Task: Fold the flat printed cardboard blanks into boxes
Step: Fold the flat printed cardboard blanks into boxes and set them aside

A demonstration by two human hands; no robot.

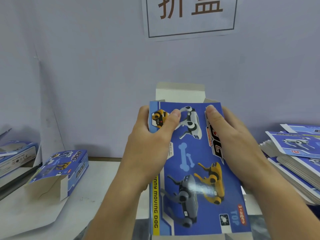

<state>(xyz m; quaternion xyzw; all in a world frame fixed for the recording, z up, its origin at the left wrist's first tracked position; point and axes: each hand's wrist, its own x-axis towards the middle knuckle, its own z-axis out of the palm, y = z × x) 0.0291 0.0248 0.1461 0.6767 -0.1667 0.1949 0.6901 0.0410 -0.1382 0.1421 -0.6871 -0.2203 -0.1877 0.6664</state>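
Note:
I hold a blue printed cardboard blank (194,170) with robot-dog pictures upright in front of me, its white far flap (180,94) standing open at the top. My left hand (152,146) grips its left edge, thumb pressed on the printed face. My right hand (237,139) grips the right edge the same way, thumb lying near the top corner. The fingers of both hands are hidden behind the blank.
A folded blue box (64,168) with an open flap lies at the left on the white table (97,179), with another box (15,156) beyond it at the far left. A stack of flat blanks (297,156) sits at the right. A sign (190,16) hangs on the wall behind.

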